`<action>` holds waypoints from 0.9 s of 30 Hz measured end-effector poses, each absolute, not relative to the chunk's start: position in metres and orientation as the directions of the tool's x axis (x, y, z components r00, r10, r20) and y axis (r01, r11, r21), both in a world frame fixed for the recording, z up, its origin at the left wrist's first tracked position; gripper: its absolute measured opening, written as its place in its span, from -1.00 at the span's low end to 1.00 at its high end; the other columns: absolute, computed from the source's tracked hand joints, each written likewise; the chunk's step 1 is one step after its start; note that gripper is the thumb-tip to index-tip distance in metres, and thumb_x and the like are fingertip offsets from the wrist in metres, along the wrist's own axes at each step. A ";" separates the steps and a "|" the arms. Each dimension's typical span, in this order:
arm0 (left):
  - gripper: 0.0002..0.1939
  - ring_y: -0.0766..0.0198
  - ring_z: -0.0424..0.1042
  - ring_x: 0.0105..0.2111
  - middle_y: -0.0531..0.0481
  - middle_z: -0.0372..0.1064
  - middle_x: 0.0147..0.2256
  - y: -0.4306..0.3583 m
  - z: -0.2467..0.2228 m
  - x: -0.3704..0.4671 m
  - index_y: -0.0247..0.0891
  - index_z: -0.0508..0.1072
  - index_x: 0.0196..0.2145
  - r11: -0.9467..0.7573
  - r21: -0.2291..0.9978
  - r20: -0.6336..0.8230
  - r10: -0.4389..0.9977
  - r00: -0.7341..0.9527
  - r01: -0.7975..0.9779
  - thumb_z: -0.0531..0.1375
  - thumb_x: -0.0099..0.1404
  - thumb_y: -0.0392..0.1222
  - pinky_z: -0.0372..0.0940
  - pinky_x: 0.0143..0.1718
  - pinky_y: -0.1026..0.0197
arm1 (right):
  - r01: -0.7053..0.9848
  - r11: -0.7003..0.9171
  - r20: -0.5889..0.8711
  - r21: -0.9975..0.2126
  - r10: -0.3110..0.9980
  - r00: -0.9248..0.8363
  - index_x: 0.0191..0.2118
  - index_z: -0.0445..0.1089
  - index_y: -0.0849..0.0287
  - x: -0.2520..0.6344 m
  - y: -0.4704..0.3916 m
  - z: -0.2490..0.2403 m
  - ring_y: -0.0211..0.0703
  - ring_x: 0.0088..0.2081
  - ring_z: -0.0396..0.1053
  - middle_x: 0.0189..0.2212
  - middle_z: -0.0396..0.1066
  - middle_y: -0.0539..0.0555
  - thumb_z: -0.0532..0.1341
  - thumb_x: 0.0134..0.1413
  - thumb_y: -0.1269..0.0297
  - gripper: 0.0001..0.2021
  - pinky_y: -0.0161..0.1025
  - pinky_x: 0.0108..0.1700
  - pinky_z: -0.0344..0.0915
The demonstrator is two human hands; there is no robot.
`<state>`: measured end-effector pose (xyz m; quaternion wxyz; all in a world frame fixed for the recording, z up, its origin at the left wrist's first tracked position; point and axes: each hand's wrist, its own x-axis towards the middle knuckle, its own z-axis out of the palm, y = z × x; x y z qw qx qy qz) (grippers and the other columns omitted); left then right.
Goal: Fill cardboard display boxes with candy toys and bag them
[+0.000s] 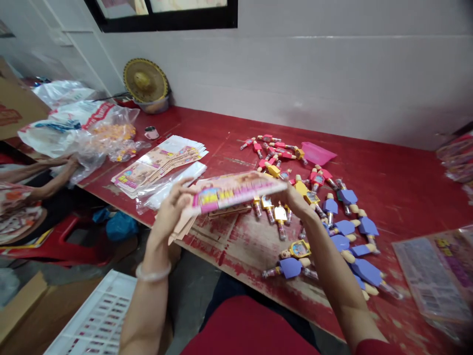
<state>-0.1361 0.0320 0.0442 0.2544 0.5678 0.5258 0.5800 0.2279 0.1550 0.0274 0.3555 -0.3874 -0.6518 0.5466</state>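
Both of my hands hold up a printed cardboard box (236,190), pink and beige with yellow lettering, slightly blurred and tilted above the table. My left hand (173,209) grips its left end, thumb and fingers closed on the edge. At the other end my right hand (286,192) is closed on it, its fingers partly hidden behind the card. Below and to the right lie several small toys with clear tubes: purple ones (347,228), yellow ones (281,214) and red ones (279,148). Left of the box are a stack of printed cards (148,167) and clear plastic bags (170,190).
The worn red table (229,251) runs along a wall. A pink plastic piece (318,153) lies behind the toys; a plastic-wrapped printed pack (432,276) is at right. Another person's arms (55,177) are among plastic bags at left. A white crate (99,315) stands below.
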 end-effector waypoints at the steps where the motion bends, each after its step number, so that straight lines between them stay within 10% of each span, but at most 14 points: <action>1: -0.38 -0.17 0.26 0.28 -0.19 0.27 0.25 0.014 0.017 -0.133 -0.15 0.49 -0.03 -0.220 0.917 0.306 0.923 -0.234 0.332 0.37 0.07 0.28 0.30 0.21 -0.14 | 0.190 0.076 -0.037 -0.979 0.848 -0.529 -0.44 0.50 0.19 0.237 0.148 0.022 -0.14 -0.50 0.34 -0.56 0.41 0.10 -0.01 0.20 -0.42 -0.27 -0.23 -0.46 0.25; 3: -0.22 -0.10 0.37 0.19 -0.23 0.30 0.23 -0.013 -0.040 -0.126 -0.10 0.34 0.19 -0.057 0.942 0.148 0.955 -0.257 0.331 0.41 0.05 0.13 0.37 0.13 -0.11 | 0.320 0.056 -0.184 -0.946 0.718 -0.672 -0.41 0.50 0.19 0.248 0.136 0.004 -0.19 -0.54 0.30 -0.57 0.39 0.03 0.22 0.14 -0.25 -0.48 -0.27 -0.50 0.20; 6: -0.56 -0.02 0.54 -0.11 -0.19 0.52 -0.06 -0.024 -0.101 -0.115 -0.15 0.47 -0.02 0.045 0.920 -0.009 0.996 -0.093 0.389 0.30 0.20 0.08 0.46 -0.08 -0.05 | 0.429 0.145 -0.246 -0.892 0.641 -0.727 -0.23 0.49 0.18 0.242 0.130 -0.029 -0.19 -0.49 0.34 -0.42 0.48 0.03 0.35 0.05 0.08 -0.72 -0.30 -0.49 0.22; 11: -0.84 -0.02 0.47 -0.20 -0.14 0.47 -0.30 0.014 -0.119 -0.111 -0.17 0.44 -0.33 0.025 0.646 0.221 0.951 -0.218 0.763 0.15 0.31 -0.07 0.38 -0.09 -0.06 | 0.762 0.454 0.073 -0.462 0.876 -0.477 -0.31 0.40 0.19 0.190 0.148 -0.072 -0.09 -0.35 0.38 -0.36 0.48 0.14 0.21 0.13 0.46 -0.94 -0.24 -0.31 0.21; 16: -0.93 -0.13 0.42 -0.13 -0.23 0.43 -0.27 0.057 -0.124 -0.112 -0.17 0.38 -0.33 0.062 0.526 0.411 0.854 -0.317 0.848 0.11 0.28 -0.20 0.29 -0.01 -0.16 | 0.822 0.425 0.256 -0.380 0.902 -0.348 -0.22 0.39 0.26 0.161 0.168 -0.097 0.11 -0.12 0.34 -0.19 0.45 0.35 0.02 0.20 0.57 -0.78 -0.08 -0.07 0.19; 27: -0.84 -0.14 0.41 -0.01 -0.32 0.41 -0.07 0.077 -0.135 -0.119 -0.22 0.39 -0.19 0.003 0.586 0.385 0.879 -0.282 0.810 0.08 0.28 -0.23 0.32 0.05 -0.17 | 0.763 0.486 0.326 -0.427 0.869 -0.371 -0.24 0.30 0.18 0.169 0.186 -0.128 -0.03 -0.25 0.32 -0.31 0.41 0.17 0.02 0.22 0.45 -0.86 -0.18 -0.20 0.22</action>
